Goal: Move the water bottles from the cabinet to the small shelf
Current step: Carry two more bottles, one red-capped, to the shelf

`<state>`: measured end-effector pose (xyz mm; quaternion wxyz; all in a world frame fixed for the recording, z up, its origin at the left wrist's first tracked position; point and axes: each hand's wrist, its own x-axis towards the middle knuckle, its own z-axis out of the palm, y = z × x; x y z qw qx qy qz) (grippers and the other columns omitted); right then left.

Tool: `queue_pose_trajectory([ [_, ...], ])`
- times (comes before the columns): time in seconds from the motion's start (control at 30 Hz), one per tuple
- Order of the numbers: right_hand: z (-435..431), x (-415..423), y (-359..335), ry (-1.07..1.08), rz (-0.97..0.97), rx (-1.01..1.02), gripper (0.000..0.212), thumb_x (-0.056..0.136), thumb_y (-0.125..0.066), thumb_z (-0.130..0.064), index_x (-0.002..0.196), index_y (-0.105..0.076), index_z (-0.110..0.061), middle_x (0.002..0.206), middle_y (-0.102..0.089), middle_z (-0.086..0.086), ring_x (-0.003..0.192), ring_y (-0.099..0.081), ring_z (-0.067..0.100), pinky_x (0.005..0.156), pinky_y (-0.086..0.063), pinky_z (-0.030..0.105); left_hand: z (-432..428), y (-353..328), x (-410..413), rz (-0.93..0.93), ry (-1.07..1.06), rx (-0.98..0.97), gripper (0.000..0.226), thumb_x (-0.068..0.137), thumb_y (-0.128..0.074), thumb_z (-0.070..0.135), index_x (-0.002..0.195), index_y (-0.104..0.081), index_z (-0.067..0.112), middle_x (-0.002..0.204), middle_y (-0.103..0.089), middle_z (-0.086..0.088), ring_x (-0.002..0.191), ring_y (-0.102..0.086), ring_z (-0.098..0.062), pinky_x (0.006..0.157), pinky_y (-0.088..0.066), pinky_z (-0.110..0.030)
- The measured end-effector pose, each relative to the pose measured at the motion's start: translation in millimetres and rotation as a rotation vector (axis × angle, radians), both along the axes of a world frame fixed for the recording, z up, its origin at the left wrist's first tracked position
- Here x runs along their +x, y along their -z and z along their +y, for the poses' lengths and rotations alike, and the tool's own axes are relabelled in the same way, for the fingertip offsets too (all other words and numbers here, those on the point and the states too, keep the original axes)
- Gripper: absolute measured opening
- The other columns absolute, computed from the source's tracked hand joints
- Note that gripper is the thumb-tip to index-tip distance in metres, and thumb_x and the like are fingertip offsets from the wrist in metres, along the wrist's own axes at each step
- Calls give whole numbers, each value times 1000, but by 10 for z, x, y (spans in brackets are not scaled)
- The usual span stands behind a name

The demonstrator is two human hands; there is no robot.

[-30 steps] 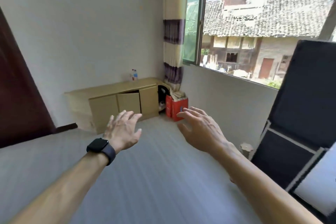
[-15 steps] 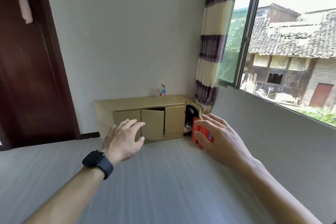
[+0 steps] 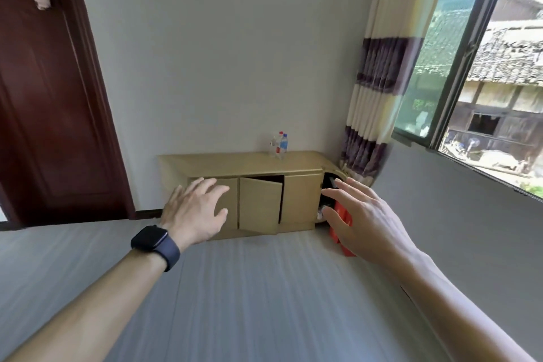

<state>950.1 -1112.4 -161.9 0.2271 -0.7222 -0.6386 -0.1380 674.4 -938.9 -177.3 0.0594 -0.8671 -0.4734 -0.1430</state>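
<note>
Both arms reach out over the floor, palms down. Left hand: fingers wide and loosely straight, holding nothing, in the air in front of the cabinet, covering its left front in view. Dark watch on the left wrist. Right hand: fingers spread wide, thumb apart, holding nothing, in the air ahead of the cabinet's right end. Neither hand touches anything.

Bottles: two, clear, upright and touching each other, one with a blue label and cap, one with red. They stand on the cabinet top near its back edge, right of middle, close to the wall, well apart from both hands.

The cabinet is low and tan and stands against the wall. Its middle door is ajar, dark inside, contents not visible. Open dark bay at the right end, contents unclear. Red box on the floor at the cabinet's right end, mostly hidden by the right hand. Striped curtain in the corner right of the cabinet, open window further right. Dark brown room door at left.
</note>
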Motion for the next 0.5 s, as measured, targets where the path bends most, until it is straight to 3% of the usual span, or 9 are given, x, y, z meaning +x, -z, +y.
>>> queue_pose_trajectory([
  [0.3,1694,443,180,99,23,2,54,94,-27,-62,138,-52,-41,151,-44,-9,146,-29,13,115,-35,41,2073,209,440,50,23,-77,59,94,-40,54,150,-27,39,160,-23,2,147,-17,-21,116,-21,-45],
  [0.5,2795,965,392,113,32,-21,47,96,-36,-56,136,-55,-38,149,-48,-6,145,-33,16,114,-37,43,3095,586,906,79,53,-172,59,93,-41,55,149,-28,41,160,-22,3,148,-16,-21,117,-19,-49],
])
